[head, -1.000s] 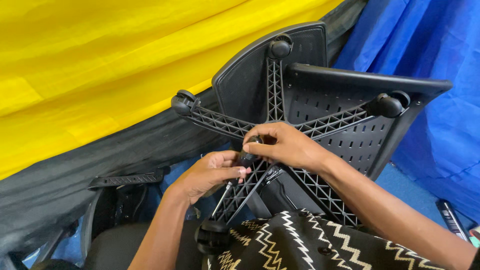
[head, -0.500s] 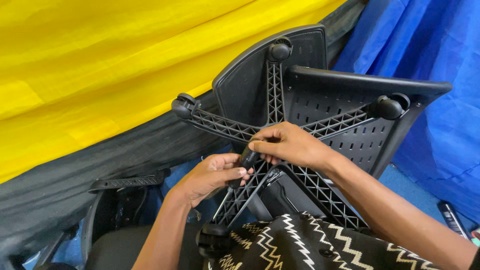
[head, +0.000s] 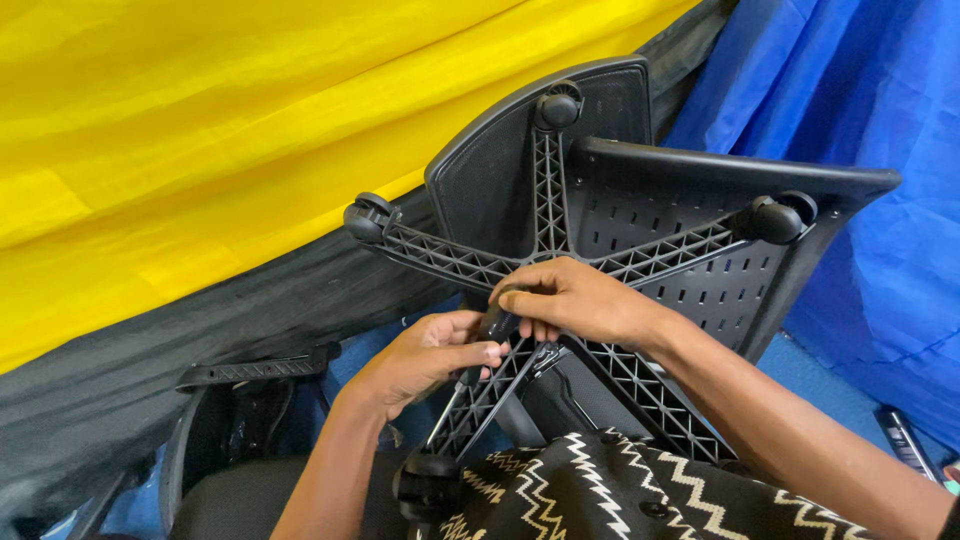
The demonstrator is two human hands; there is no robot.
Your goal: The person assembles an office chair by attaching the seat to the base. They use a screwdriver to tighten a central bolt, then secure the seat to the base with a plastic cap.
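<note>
Both hands meet at the middle of the frame, on the hub of an upturned black star base (head: 545, 240) of an office chair. The right hand (head: 575, 300) lies curled over the hub from the right, its fingers folded down around a dark handle (head: 497, 322) that pokes out beneath them. The left hand (head: 430, 352) comes up from the lower left, fingers closed on the lower end of the same dark tool, thumb pressed along it; the two hands touch, or nearly so. The tool's tip is hidden between the ribbed spokes, so I cannot tell what it bears on.

The spokes fan outward, each ending in a caster: one at top centre (head: 558, 108), one at left (head: 368, 217), one at right (head: 775, 220), one at the bottom (head: 428, 482). Behind the base stands the perforated underside of the seat (head: 700, 215). Yellow cloth (head: 200, 130) fills the upper left, dark grey cloth (head: 150, 370) runs below it, and blue sheeting (head: 860, 90) covers the right. Black fabric with a pale zigzag pattern (head: 620, 490) lies at the bottom edge.
</note>
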